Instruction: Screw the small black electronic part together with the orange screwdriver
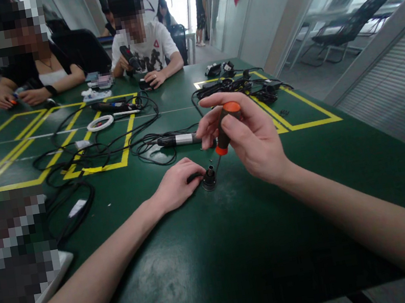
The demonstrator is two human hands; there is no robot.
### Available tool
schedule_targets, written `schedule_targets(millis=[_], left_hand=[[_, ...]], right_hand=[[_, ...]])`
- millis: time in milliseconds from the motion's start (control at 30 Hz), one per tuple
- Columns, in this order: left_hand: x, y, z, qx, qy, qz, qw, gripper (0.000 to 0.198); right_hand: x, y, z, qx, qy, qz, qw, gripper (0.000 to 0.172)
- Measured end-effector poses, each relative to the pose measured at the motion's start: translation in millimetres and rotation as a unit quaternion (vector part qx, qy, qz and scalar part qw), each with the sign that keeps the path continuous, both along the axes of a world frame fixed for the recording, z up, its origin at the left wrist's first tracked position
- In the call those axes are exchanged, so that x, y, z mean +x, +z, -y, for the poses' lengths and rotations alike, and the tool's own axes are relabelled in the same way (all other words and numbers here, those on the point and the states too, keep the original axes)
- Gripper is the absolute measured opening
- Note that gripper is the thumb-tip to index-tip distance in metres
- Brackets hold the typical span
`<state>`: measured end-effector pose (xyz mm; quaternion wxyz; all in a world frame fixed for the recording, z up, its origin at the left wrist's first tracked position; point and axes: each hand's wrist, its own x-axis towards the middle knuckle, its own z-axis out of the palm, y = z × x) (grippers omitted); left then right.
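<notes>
My right hand (258, 145) grips a screwdriver (222, 132) with an orange and dark grey handle, its thin shaft pointing down. The tip comes down beside a small round black part (209, 180) that stands on the green table (189, 257); whether it touches the part I cannot tell. From the left, the fingers of my left hand (177, 184) close on the edge of that part and seem to steady it. Behind my hands lies a black pen-shaped tool (177, 140) with a white label and a cord.
Black cables (105, 152) sprawl across yellow tape outlines on the left. A white tape ring (100, 123) lies among them. More black cables (230, 87) are heaped at the back right. A person in a white shirt (146, 47) and another in black sit across the table.
</notes>
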<state>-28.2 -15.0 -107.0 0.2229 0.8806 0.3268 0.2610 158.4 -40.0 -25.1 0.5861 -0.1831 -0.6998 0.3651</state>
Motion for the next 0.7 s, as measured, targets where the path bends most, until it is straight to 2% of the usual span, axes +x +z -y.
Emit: schedule_targets(millis=[267, 533, 700], left_hand=[[-0.3, -0.8, -2.2, 0.006, 0.017, -0.002, 1.0, 0.018], [-1.3, 1.1, -5.8, -0.001, 0.021, -0.028, 0.999, 0.019], [-1.3, -1.4, -5.1, 0.002, 0.027, -0.031, 0.999, 0.018]], right_hand=[[1.5, -0.8, 1.3, -0.026, 0.031, -0.007, 0.999, 0.038], [-2.6, -2.5, 3.2, -0.033, 0.037, -0.03, 0.998, 0.032], [-5.3, -2.1, 5.1, -0.04, 0.02, -0.025, 0.999, 0.039]])
